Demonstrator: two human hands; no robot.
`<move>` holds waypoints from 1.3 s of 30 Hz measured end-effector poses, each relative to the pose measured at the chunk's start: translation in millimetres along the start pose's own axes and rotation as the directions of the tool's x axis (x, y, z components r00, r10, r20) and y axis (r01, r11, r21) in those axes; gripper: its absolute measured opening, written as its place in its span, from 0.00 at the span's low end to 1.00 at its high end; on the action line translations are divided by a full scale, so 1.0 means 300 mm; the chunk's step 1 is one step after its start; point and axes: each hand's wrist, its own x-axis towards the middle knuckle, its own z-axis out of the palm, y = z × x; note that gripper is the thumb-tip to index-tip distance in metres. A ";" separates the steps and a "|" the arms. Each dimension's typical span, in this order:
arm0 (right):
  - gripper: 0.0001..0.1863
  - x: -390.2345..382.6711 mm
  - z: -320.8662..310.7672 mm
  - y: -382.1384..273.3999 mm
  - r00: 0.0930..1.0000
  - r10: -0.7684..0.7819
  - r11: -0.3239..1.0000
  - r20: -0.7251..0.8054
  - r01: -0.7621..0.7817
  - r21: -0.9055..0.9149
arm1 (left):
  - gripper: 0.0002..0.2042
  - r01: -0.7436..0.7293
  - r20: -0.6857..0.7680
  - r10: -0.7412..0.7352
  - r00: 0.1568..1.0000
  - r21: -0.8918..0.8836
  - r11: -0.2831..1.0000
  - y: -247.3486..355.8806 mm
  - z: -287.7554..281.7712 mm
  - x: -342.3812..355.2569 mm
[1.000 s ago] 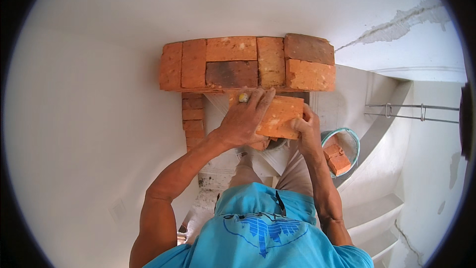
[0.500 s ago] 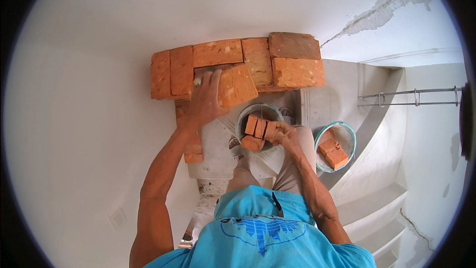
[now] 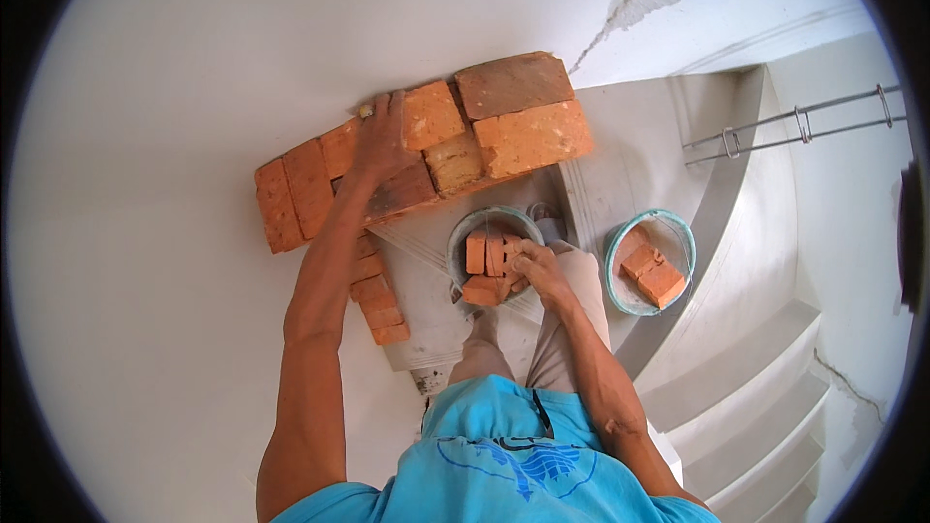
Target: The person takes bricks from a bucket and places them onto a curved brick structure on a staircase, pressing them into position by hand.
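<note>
My left hand (image 3: 383, 140) is over the top of a brick stack against the white wall, closed on the left end of an orange brick (image 3: 434, 114). Some of that grip is hidden. Just nearer, a darker brick (image 3: 405, 191) of the course below shows. My right hand (image 3: 538, 269) reaches down to a round bucket (image 3: 454, 244) between my legs, its fingers closed round a small brick piece (image 3: 511, 243). Beside it in the bucket lie more pieces, among them a cut brick (image 3: 482, 291).
On the right stands a second bucket (image 3: 691, 276) with brick pieces (image 3: 659, 281). Steps (image 3: 746, 368) descend at the lower right, and a thin metal rebar frame (image 3: 794, 124) juts out from the right. A narrow row of bricks (image 3: 380, 305) runs along the left wall.
The view has turned and shifted. My left hand has moved the orange brick away from me, uncovering the darker brick beneath. My right hand stays at the bucket on the brick piece.
</note>
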 end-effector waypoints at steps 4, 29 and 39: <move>0.11 0.021 0.007 0.010 0.999 -0.034 0.999 -0.028 0.035 0.033 | 0.58 0.009 -0.007 -0.009 1.000 0.019 1.000 0.000 0.012 0.016; 0.34 -0.196 -0.759 0.166 0.765 -0.558 0.033 -0.321 -0.366 -0.930 | 0.32 -0.175 -0.243 0.210 0.947 0.160 0.971 0.003 0.108 -0.084; 0.44 -0.176 -1.008 0.288 0.835 -0.187 -0.393 -0.518 -0.547 -0.739 | 0.31 -0.073 -0.181 0.079 0.980 0.040 0.996 0.065 0.071 -0.084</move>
